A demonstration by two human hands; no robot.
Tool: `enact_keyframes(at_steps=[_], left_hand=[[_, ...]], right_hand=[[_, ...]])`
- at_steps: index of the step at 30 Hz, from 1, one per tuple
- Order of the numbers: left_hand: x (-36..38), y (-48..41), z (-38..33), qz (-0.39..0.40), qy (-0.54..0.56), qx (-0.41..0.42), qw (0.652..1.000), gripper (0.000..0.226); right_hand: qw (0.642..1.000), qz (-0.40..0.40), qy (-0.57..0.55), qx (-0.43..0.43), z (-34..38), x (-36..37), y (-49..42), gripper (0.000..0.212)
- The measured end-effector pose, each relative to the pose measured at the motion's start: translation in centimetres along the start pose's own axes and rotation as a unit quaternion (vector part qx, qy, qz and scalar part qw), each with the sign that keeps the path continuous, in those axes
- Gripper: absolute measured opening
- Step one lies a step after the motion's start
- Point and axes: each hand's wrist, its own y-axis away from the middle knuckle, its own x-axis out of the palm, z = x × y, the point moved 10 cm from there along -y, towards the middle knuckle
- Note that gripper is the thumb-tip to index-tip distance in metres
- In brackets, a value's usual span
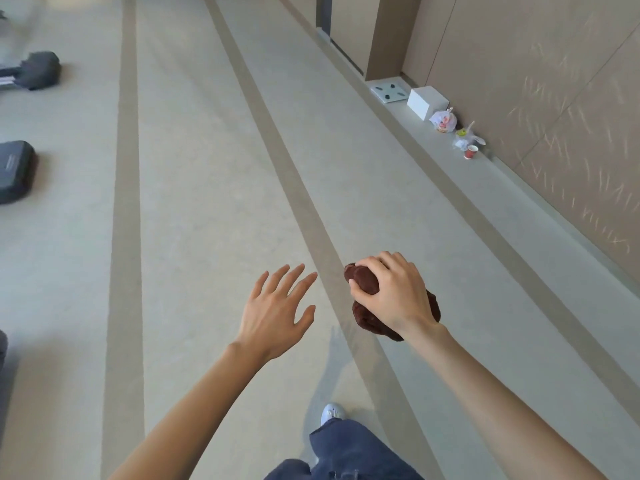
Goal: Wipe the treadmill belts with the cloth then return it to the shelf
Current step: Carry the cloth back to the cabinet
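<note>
My right hand (393, 292) grips a bunched dark brown cloth (363, 282) in the air above the floor, right of centre. Part of the cloth hangs out below the wrist (367, 320). My left hand (277, 310) is held out beside it with fingers spread and holds nothing. Dark ends of exercise machines (15, 171) lie at the left edge, with another one (38, 69) farther back. No shelf is in view.
Pale floor with darker stripes (126, 202) runs ahead. Along the right wall, a low ledge carries a white scale (389, 91), a white box (426, 102), a plastic bag (443, 121) and a red cup (470, 152). My jeans and a light shoe (332, 412) show below.
</note>
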Motion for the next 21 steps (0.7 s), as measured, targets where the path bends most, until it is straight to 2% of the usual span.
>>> enact_keyframes(at_steps=[9,21], left_hand=[[-1.8,-14.1,2.9,-0.031,0.002,-0.018,0.999,0.056],[-3.9,-33.9,12.7,-0.016,-0.004,0.006,1.0,0.052]], right_hand=[[0.999,-0.018,-0.012,-0.033,-4.3,2.2,-13.2,0.021],[0.999,-0.041,-0.003,-0.008,-6.1,7.0,-34.4,0.02]])
